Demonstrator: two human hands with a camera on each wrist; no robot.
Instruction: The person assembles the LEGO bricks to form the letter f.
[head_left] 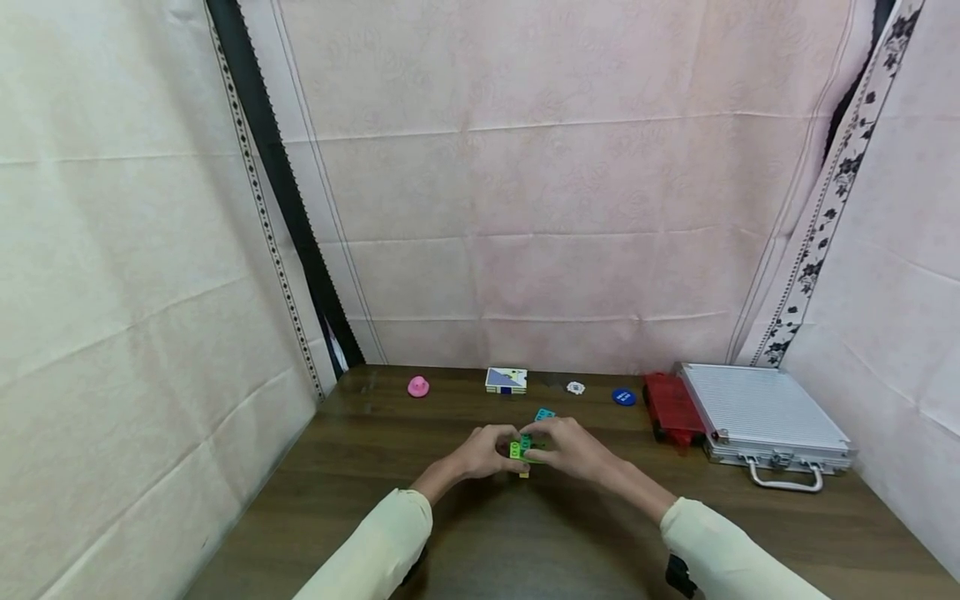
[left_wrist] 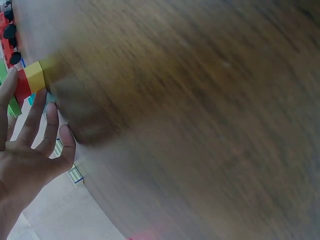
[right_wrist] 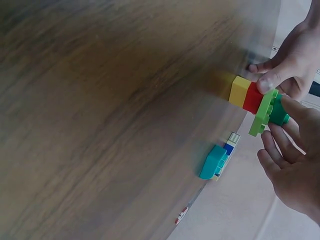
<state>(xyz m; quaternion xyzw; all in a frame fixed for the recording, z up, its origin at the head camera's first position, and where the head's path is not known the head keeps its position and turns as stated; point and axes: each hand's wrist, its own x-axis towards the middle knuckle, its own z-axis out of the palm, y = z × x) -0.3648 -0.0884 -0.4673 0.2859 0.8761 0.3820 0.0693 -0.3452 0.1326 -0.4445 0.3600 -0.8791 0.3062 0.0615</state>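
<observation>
Between the two hands is a small stack of toy building bricks. At its bottom is a yellow brick (right_wrist: pixel 239 90), under a red brick (right_wrist: pixel 253 98). A light green plate (right_wrist: pixel 261 118) with studs sits on the red one, longer than it and sticking out to one side. On the plate is a dark green brick (right_wrist: pixel 278 111). My left hand (head_left: pixel 483 452) grips the lower part of the stack, its thumb against the red brick. My right hand (head_left: pixel 573 450) pinches the dark green brick from above. A teal brick (right_wrist: pixel 214 162) stands on the table just beyond the hands.
Along the table's back lie a pink toy piece (head_left: pixel 418 387), a patterned box (head_left: pixel 506 381), a white chip (head_left: pixel 575 388) and a blue disc (head_left: pixel 624 397). A red toy vehicle (head_left: pixel 672 407) and a silver case (head_left: pixel 768 412) stand at right. Cloth walls enclose the table.
</observation>
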